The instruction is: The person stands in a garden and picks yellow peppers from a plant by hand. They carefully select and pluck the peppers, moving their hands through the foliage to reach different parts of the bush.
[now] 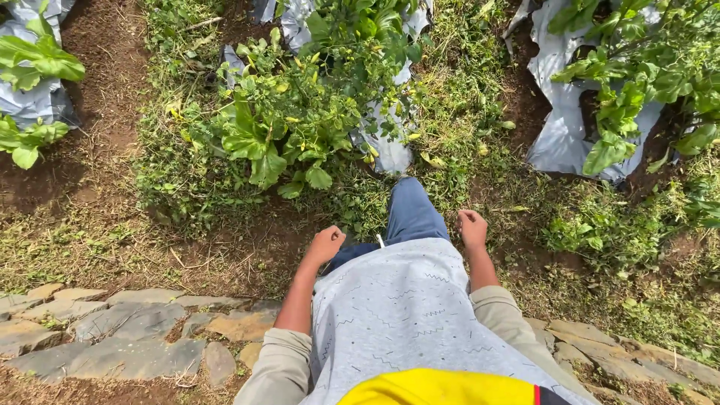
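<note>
Head view looks straight down at a person stepping off a stone edging (142,334) onto a grassy path. The left hand (324,245) hangs loosely curled at the hip, grasping nothing, fingers folded in toward the palm; the right hand (472,228) is likewise loosely clenched and empty, held just off the other hip. Between the two hands a leg in blue trousers (411,214) reaches forward over the grass. Nearest to the left hand, just ahead of it, grows a leafy green plant (289,124) with small yellowish pods, rising from grey plastic mulch (390,154). Ahead and outward of the right hand lies another mulch sheet (562,135) with broad-leaved plants (637,82). Far out beyond the left hand, more leaves (34,64) sit by bare soil (105,90).
</note>
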